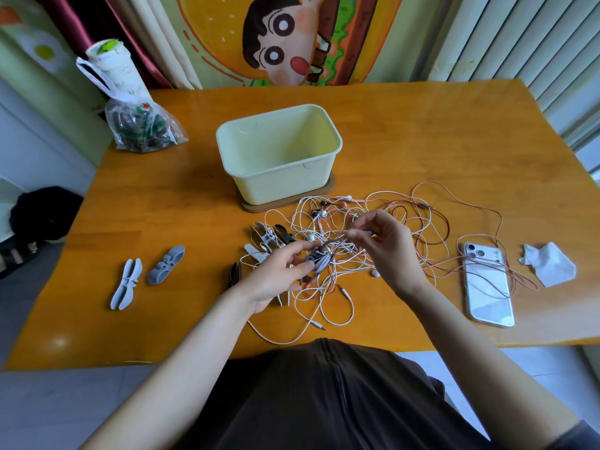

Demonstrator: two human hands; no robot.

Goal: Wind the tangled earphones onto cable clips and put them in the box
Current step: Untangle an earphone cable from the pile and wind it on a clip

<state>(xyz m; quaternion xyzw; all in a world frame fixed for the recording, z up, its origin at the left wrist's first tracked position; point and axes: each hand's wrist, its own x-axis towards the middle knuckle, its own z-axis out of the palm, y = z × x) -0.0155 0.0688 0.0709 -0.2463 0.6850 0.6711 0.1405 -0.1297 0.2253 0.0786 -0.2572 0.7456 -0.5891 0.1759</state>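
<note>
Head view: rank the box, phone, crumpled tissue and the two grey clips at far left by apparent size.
1. box, though farthest from the camera
2. phone
3. crumpled tissue
4. light grey clip and darker grey clip: too alike to rank

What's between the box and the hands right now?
Head view: tangled earphones fill that stretch, from the box to the left hand gripping a cable clip and the right hand pinching their cable.
</note>
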